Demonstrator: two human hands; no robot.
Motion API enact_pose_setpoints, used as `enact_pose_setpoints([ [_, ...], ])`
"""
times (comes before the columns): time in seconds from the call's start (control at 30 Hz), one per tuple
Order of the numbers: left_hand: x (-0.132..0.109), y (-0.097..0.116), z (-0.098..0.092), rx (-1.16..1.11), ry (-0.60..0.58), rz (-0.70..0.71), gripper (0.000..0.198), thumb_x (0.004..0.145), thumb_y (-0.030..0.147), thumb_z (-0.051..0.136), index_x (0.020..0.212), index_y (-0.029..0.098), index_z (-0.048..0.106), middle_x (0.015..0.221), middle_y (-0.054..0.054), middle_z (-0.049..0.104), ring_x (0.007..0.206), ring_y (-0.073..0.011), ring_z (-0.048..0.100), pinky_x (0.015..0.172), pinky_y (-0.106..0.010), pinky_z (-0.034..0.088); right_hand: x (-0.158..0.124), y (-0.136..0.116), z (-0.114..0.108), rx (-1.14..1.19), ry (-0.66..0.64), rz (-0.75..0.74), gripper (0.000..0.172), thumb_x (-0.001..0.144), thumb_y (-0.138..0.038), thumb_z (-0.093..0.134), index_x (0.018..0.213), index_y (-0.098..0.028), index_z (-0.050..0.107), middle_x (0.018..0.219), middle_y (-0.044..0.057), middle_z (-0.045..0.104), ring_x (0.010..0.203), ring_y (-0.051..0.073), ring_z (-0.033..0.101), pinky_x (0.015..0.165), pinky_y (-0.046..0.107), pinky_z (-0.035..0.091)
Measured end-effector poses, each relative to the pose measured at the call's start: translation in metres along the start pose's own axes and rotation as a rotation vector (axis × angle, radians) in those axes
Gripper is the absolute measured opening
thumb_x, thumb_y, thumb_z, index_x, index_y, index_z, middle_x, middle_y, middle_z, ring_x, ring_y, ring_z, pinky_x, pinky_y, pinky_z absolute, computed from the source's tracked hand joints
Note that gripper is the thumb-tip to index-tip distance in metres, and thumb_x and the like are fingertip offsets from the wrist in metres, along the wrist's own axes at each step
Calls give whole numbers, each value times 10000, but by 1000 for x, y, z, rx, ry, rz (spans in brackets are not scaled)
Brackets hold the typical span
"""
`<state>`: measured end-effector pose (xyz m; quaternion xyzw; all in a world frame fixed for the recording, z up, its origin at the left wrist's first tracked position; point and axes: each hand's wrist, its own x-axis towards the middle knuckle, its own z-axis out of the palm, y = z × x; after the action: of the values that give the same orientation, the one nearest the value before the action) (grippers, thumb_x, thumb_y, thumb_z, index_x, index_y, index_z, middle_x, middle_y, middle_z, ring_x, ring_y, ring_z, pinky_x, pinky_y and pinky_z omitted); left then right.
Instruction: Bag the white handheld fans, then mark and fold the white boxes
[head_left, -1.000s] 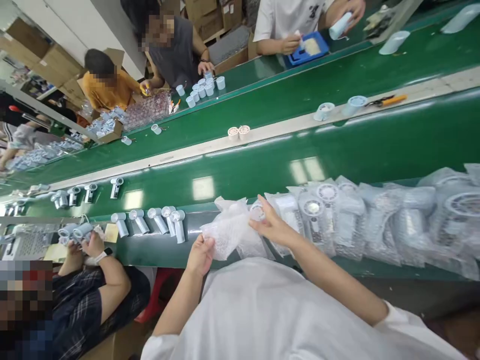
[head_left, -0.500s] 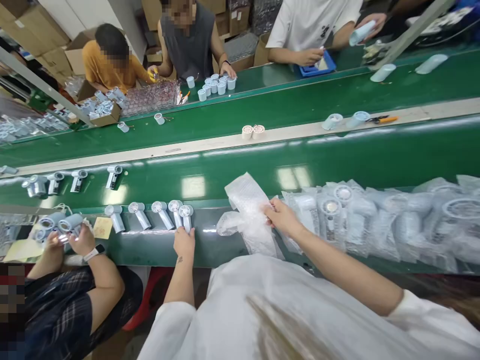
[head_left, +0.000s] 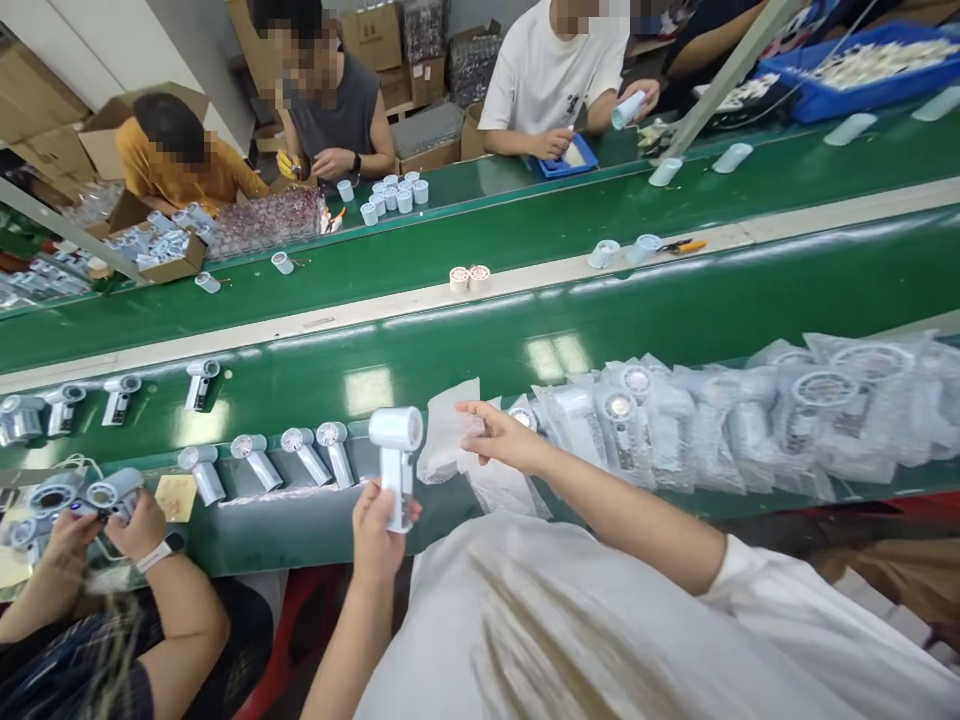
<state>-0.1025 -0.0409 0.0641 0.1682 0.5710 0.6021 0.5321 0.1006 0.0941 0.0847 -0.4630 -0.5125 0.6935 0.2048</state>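
Note:
My left hand [head_left: 375,535] is shut around the handle of a pale blue handheld mini fan [head_left: 395,458], holding it upright above the belt's near edge. My right hand [head_left: 502,438] reaches left, its fingers pinching the top of a clear bubble-wrap bag [head_left: 446,432]. A row of unwrapped mini fans [head_left: 304,455] lies on the green conveyor belt [head_left: 675,300] just left of my left hand. Bagged fans [head_left: 712,420] lie in a long overlapping line to the right of my right hand.
A co-worker's hands [head_left: 105,525] work on a fan at lower left. More fans lie along the belt's far side of the cream centre strip [head_left: 480,285]. Several people sit across the belt among cups, parts, boxes and a blue tray [head_left: 840,70].
My left hand has lifted the end fan from the row and raised it. The bubble-wrap bag has shifted left, and my right hand now pinches it.

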Motion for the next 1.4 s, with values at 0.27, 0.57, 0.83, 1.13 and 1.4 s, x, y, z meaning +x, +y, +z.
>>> enact_pose_setpoints([
  [0.27,-25,7,73,548,-245,431,242,856,410,607,928,179,595,812,-49,661,710,-153,613,670,-282,499,-22,-28,14,566,-226,-15,549,584,-439,859,980,-181,580,869,43,673,763,172,660,697,322,562],
  [0.57,25,56,71,962,-298,423,186,791,295,612,894,188,723,778,-38,680,717,-167,612,701,-292,497,-34,-18,-10,471,-278,22,651,550,-325,905,1074,-182,545,870,3,635,726,146,650,613,280,580],
  [0.83,27,38,70,996,151,733,232,811,354,582,858,172,717,669,-37,645,645,-168,587,714,-308,475,-81,-20,-33,500,-445,28,657,665,-415,840,1195,-193,520,876,19,630,729,158,661,577,246,573],
  [1.13,12,15,82,697,-259,495,189,691,294,693,849,195,719,772,-36,721,706,-187,635,699,-295,489,-66,-3,-12,689,-506,220,803,536,-286,912,1212,-196,488,848,17,661,652,137,659,501,199,551],
  [1.4,21,6,75,509,-299,214,241,659,364,747,748,154,670,619,0,621,556,-113,522,564,-233,424,-71,-3,-15,593,-453,209,708,549,-300,892,1151,-159,549,847,16,663,686,147,656,568,235,558],
])
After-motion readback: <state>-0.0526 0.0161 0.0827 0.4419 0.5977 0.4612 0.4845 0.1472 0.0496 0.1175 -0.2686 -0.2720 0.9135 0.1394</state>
